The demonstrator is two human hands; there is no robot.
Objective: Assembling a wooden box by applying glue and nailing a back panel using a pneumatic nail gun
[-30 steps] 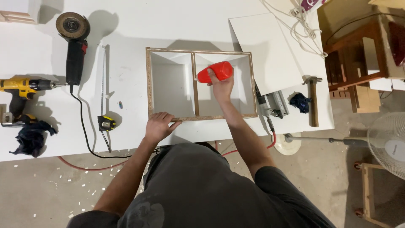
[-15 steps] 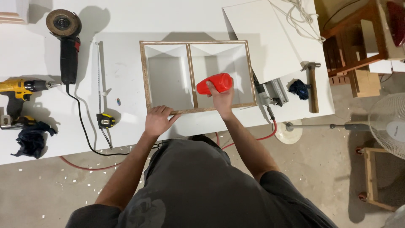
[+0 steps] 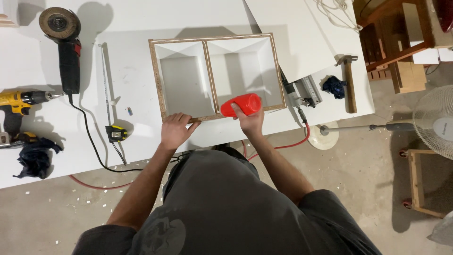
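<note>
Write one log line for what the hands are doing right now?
left hand: rests on box frame near edge | right hand: holds red bottle tipped over frame edge | table: hammer, grinder

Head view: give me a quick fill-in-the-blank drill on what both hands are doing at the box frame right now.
1. The right hand holds a ____ bottle, tipped on its side over the frame's near edge.
2. The left hand rests on the near edge of the two-compartment box frame, which lies on a ____ table.
3. The tape measure lies to the person's ____ of the frame.

Missing words: red; white; left
</note>
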